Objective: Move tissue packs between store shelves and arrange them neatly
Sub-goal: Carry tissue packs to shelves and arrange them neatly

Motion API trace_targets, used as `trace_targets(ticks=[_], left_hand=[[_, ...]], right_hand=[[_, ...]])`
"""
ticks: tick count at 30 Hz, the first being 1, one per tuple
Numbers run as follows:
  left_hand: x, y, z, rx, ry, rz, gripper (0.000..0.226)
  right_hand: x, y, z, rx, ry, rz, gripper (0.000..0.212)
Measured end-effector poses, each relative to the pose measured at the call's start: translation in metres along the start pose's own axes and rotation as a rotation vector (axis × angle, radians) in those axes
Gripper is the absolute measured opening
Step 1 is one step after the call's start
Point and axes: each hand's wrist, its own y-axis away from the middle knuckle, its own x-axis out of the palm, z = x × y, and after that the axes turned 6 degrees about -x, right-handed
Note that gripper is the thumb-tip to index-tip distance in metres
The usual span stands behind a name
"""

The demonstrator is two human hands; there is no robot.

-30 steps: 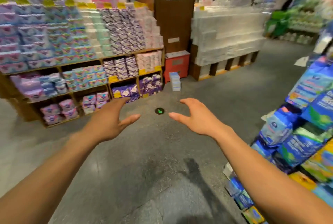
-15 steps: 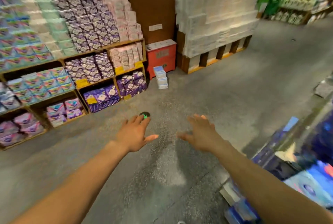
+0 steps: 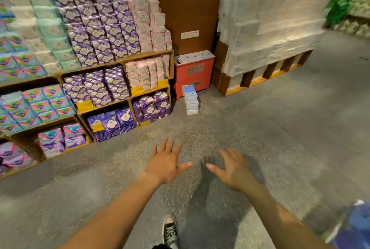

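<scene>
Tissue packs [image 3: 190,99] stand in a small blue-and-white stack on the floor [image 3: 280,128], well ahead of the fingertips of both hands and just in front of a red box [image 3: 193,72]. The left hand [image 3: 166,163] hovers palm down over the floor. Its fingers [image 3: 169,146] are straight and spread, the thumb points toward the right hand, and it holds nothing. The right hand [image 3: 234,168] hovers beside it, apart from it, also palm down, with its fingers spread and empty. It is blurred, so finer detail of its fingers cannot be told.

Ahead and to the left of the left fingers, shelves [image 3: 148,57] hold purple, pink and teal packs in compartments. The purple packs [image 3: 152,106] in the lowest compartment lie nearest the stack. Ahead and to the right of the right fingers, a pallet [image 3: 223,84] bears white packs [image 3: 270,28]. A brown pillar [image 3: 190,8] rises between the shelves and the pallet. Back from the fingers, toward the person, a shoe [image 3: 170,230] is on the floor. A blurred blue pack [image 3: 358,222] shows at the lower right edge, beside the right forearm.
</scene>
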Motion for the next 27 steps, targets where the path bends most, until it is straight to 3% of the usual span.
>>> trace_targets(ticks=[4, 8, 11, 14, 17, 22, 25, 27], left_hand=[[-0.042, -0.117, 0.005, 0.013, -0.028, 0.018, 0.108], [-0.073, -0.221, -0.001, 0.077, -0.087, 0.045, 0.106], [-0.081, -0.305, -0.013, 0.096, -0.086, 0.054, 0.131], [-0.093, -0.393, -0.03, 0.072, -0.069, 0.068, 0.139], [-0.104, -0.475, -0.043, 0.005, -0.011, 0.036, 0.137], [-0.148, -0.58, -0.064, -0.123, 0.047, 0.008, 0.126], [-0.171, -0.634, -0.073, -0.16, 0.078, 0.016, 0.124], [-0.178, -0.672, -0.075, -0.195, 0.116, 0.029, 0.117]], right_hand=[[-0.058, -0.093, -0.008, 0.032, -0.013, -0.053, 0.097], [-0.111, -0.176, -0.023, 0.075, -0.023, -0.067, 0.105], [-0.141, -0.249, -0.05, 0.085, -0.115, -0.077, 0.109], [-0.18, -0.333, -0.076, 0.037, -0.087, -0.089, 0.124], [-0.225, -0.424, -0.106, -0.042, -0.074, -0.086, 0.132], [-0.315, -0.545, -0.126, -0.137, -0.018, -0.01, 0.101], [-0.355, -0.614, -0.132, -0.177, 0.06, 0.035, 0.121], [-0.368, -0.659, -0.135, -0.196, 0.082, 0.064, 0.121]])
